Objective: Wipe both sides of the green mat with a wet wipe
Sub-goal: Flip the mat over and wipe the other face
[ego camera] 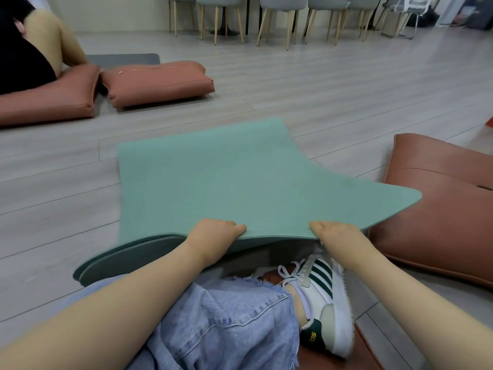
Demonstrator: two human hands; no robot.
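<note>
The green mat [226, 180] lies on the floor in front of me, its near edge lifted off the ground and its far end flat. My left hand [213, 236] grips that raised near edge, thumb on top and fingers underneath. A little to the right, my right hand [333, 233] grips the same edge in the same way. The mat's near right corner [410, 198] sticks out over a brown cushion. Its near left corner curls down, showing a darker underside [128, 260]. No wet wipe shows in view.
A brown cushion [437, 209] lies right of the mat. Two more brown cushions [160, 81] lie far left, with a person [32, 49] sitting on one and a grey mat [125, 60] behind. Grey chairs [280, 12] line the far wall. My jeans leg and a white sneaker [322, 297] are below.
</note>
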